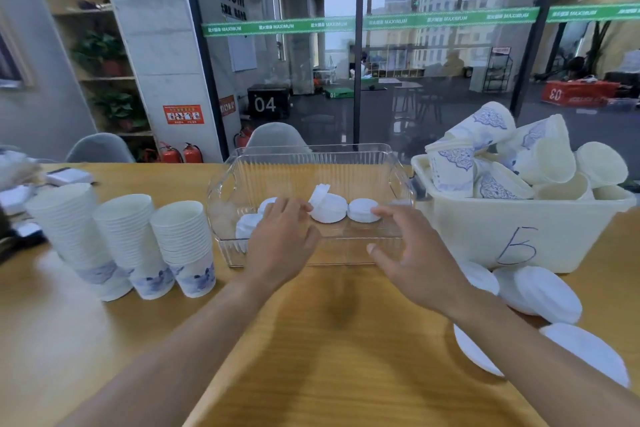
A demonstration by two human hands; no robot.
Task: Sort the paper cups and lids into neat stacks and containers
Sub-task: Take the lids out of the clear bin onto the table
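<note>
Head camera view: a clear plastic tray (311, 163) sits on a wooden table (311, 340), holding white lids (329, 208). Both hands reach over its near edge, left hand (280, 239) and right hand (415, 263), fingers spread, gripping nothing. Left of the tray stand three cup stacks (138, 246); right of it, a cream bin (502, 229) of loose cups.

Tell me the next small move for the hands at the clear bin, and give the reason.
Probably lay flat the tilted lid leaning on the middle lid stack in the clear bin. The left hand, fingers relaxed, is already beside it, so it seems best placed. The right hand touches the right-hand lid stack, which looks tidy.
</note>
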